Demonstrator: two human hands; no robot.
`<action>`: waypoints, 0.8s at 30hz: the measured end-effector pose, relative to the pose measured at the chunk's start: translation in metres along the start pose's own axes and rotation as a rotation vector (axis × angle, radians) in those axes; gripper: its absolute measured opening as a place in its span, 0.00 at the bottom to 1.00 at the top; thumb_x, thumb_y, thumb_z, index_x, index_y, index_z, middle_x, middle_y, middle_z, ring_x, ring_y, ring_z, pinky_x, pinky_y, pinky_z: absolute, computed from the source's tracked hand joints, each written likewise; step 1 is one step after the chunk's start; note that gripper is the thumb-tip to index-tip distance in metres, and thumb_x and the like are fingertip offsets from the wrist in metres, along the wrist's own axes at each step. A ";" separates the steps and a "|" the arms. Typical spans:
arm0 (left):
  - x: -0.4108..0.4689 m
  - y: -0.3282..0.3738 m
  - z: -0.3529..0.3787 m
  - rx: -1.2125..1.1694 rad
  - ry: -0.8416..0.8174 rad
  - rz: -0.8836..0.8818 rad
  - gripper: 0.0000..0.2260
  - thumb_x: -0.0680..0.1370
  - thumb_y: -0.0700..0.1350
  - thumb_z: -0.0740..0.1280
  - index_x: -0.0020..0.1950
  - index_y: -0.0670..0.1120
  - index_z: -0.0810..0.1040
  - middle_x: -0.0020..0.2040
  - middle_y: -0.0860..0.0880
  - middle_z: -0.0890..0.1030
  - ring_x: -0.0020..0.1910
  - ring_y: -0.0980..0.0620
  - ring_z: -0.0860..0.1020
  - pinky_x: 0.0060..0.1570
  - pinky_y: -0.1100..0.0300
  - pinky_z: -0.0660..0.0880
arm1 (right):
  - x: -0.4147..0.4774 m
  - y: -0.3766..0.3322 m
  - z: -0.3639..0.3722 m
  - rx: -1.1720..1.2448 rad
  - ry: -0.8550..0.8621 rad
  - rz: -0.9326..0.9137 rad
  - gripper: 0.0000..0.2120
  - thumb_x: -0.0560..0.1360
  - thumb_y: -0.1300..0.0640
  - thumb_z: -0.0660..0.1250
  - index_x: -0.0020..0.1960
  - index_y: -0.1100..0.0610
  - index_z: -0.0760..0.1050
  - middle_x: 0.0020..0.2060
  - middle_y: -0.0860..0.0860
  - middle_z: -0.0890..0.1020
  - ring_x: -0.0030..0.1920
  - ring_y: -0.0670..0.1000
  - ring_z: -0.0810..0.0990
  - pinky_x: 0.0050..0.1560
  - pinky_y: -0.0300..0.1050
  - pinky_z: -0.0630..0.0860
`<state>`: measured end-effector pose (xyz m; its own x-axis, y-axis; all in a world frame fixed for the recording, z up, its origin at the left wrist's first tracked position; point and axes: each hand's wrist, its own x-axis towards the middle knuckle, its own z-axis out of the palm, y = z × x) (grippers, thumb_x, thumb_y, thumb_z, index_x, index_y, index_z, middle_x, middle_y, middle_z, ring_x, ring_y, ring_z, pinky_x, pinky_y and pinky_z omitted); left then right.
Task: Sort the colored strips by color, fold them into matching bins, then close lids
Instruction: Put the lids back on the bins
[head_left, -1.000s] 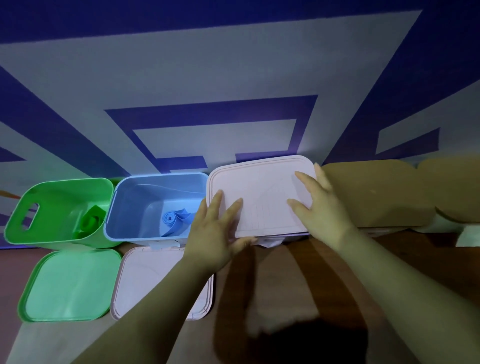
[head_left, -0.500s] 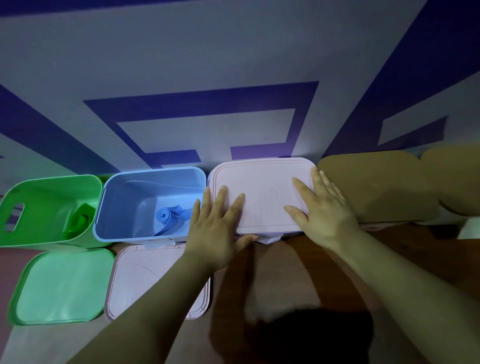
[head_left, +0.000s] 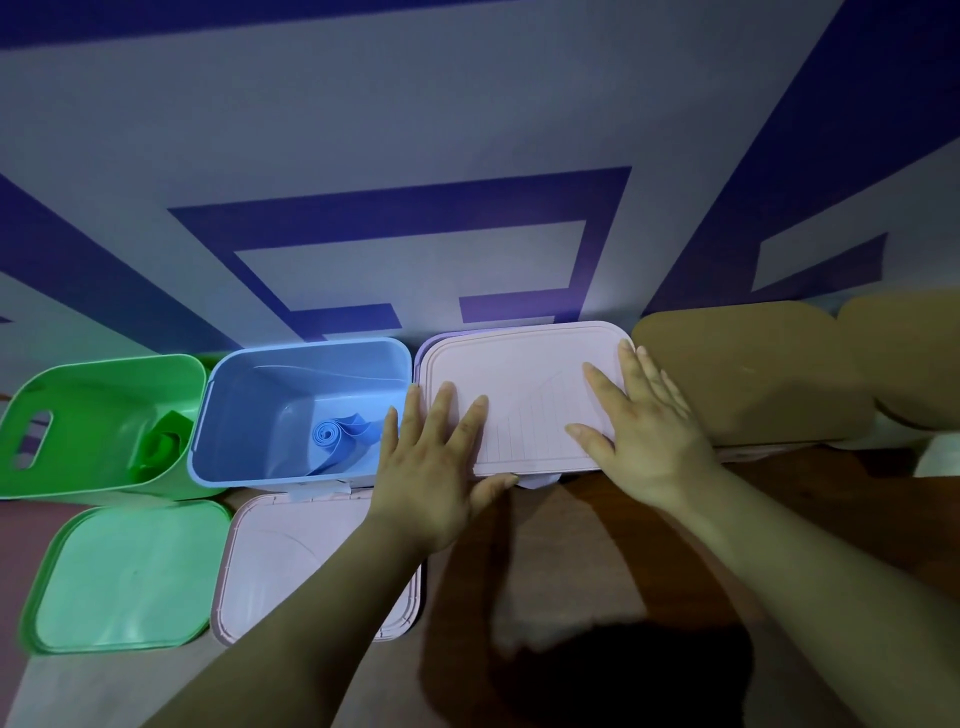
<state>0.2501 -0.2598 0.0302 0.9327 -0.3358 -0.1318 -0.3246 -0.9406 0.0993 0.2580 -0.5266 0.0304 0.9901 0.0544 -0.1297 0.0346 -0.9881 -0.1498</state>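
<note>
both hands lie flat with fingers spread, gripping nothing: left hand (head_left: 431, 467) presses the near-left part of the pink lid (head_left: 524, 384), right hand (head_left: 649, 441) its right edge. the lid sits on its bin, between the open blue bin (head_left: 291, 364) holding a rolled blue strip (head_left: 337, 436) and a tan lid (head_left: 753, 374). since a second ago neither hand has noticeably shifted

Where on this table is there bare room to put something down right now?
Bare wooden tabletop lies in front of the closed pale pink lid, right of the loose pale pink lid. The loose green lid fills the front left, and the back row of bins along the wall is packed.
</note>
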 end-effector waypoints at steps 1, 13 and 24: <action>-0.001 0.000 0.000 -0.005 0.008 0.000 0.38 0.74 0.75 0.43 0.80 0.59 0.47 0.82 0.46 0.49 0.80 0.37 0.43 0.76 0.38 0.47 | -0.001 0.000 0.001 0.005 0.018 0.000 0.40 0.73 0.28 0.41 0.80 0.45 0.50 0.80 0.55 0.45 0.80 0.56 0.44 0.78 0.52 0.48; 0.004 -0.002 0.000 -0.011 0.015 -0.035 0.38 0.74 0.75 0.41 0.80 0.59 0.46 0.82 0.46 0.47 0.80 0.37 0.44 0.76 0.40 0.46 | 0.008 -0.006 -0.001 -0.004 0.003 -0.023 0.41 0.72 0.28 0.41 0.80 0.47 0.52 0.80 0.56 0.49 0.80 0.59 0.47 0.77 0.54 0.51; 0.007 -0.006 -0.003 -0.138 0.015 -0.088 0.42 0.71 0.78 0.42 0.80 0.56 0.48 0.82 0.45 0.44 0.80 0.41 0.43 0.77 0.43 0.48 | 0.008 -0.011 -0.008 0.031 -0.060 -0.018 0.42 0.71 0.27 0.41 0.80 0.46 0.49 0.80 0.54 0.47 0.80 0.58 0.43 0.77 0.54 0.46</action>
<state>0.2590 -0.2566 0.0316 0.9593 -0.2502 -0.1310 -0.2174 -0.9503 0.2229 0.2666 -0.5159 0.0388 0.9794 0.0815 -0.1847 0.0473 -0.9821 -0.1825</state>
